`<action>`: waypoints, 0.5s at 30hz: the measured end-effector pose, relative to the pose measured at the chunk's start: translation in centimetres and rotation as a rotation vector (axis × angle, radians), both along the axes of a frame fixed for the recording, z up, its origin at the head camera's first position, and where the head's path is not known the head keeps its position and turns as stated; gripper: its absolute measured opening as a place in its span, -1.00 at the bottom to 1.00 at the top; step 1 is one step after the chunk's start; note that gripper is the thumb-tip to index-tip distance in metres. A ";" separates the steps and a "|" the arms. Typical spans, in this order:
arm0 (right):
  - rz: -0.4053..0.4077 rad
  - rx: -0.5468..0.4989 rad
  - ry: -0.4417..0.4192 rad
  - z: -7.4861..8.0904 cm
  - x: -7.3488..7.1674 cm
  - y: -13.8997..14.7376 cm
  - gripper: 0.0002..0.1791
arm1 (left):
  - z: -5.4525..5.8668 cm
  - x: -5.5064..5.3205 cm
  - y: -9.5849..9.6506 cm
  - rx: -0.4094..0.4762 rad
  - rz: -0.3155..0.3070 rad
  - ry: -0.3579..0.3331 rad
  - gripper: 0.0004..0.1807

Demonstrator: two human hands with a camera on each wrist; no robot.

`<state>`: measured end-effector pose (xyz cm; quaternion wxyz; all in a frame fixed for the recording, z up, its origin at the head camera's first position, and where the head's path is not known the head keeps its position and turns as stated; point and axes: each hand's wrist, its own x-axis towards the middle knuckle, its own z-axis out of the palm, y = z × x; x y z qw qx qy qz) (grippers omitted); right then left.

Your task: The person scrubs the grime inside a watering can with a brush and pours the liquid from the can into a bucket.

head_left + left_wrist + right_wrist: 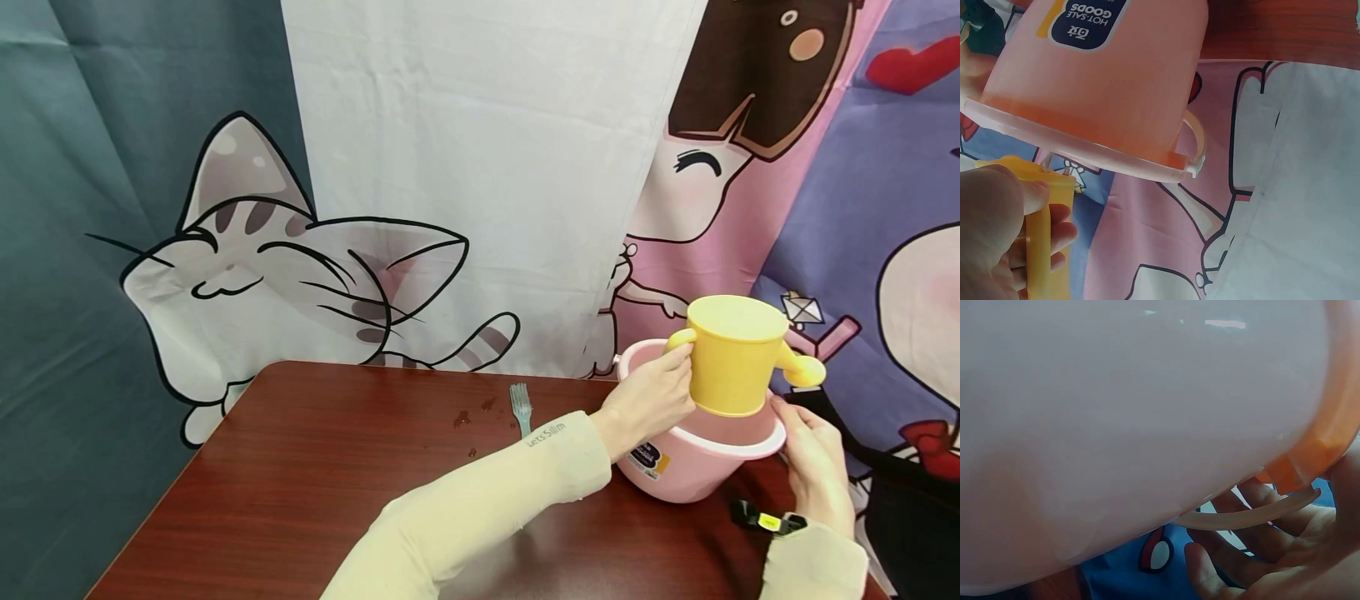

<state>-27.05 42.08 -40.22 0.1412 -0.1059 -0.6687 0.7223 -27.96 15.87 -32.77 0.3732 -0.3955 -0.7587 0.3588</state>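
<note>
My left hand grips the side handle of a yellow watering can, holding it upright over a pink bucket. The can's spout points right, past the bucket's rim. In the left wrist view, the fingers wrap around the can's handle. On the bucket's right side, my right hand holds the rim. The right wrist view shows its fingers beside the bucket's bail handle, below the rim. What the bucket contains is mostly hidden by the can.
A light blue fork lies on the brown table, partly hidden by the left forearm. Small wet drops dot the tabletop near it. A cartoon-printed cloth hangs behind the table. Something black stands at the right edge.
</note>
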 end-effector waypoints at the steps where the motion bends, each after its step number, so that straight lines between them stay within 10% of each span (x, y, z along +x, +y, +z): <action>1: 0.001 0.001 -0.004 0.0 0.0 0.0 -0.79 | 0.1 0.0 0.0 0.003 0.003 0.000 -0.46; 15: -0.006 0.004 0.001 0.0 0.2 0.0 -0.77 | 0.1 -0.5 -0.5 0.001 0.063 -0.005 -0.44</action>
